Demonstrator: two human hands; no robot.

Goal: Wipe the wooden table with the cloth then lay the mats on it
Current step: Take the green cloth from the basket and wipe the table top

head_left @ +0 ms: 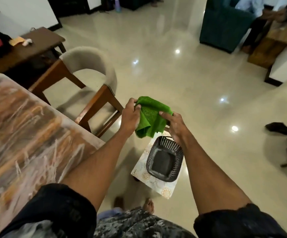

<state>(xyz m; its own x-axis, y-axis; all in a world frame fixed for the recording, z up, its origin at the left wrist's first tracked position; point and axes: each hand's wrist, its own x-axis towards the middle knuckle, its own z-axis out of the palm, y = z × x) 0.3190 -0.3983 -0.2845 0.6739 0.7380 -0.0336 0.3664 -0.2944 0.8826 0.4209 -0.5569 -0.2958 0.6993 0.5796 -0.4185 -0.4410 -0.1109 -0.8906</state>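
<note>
A green cloth point(148, 115) hangs folded in the air between both hands, above the floor and to the right of the wooden table point(27, 134). My left hand point(130, 115) grips its left upper corner. My right hand point(173, 125) pinches its right edge. The table fills the left side of the view, and its top looks streaked and blurred. No mats are visible.
A dark plastic basket point(165, 160) sits on a small patterned stool point(163, 189) just below my hands. A cushioned wooden chair point(87, 79) stands beside the table. A dark bench point(27, 50) lies at the back left, a green sofa point(225, 26) at the back right.
</note>
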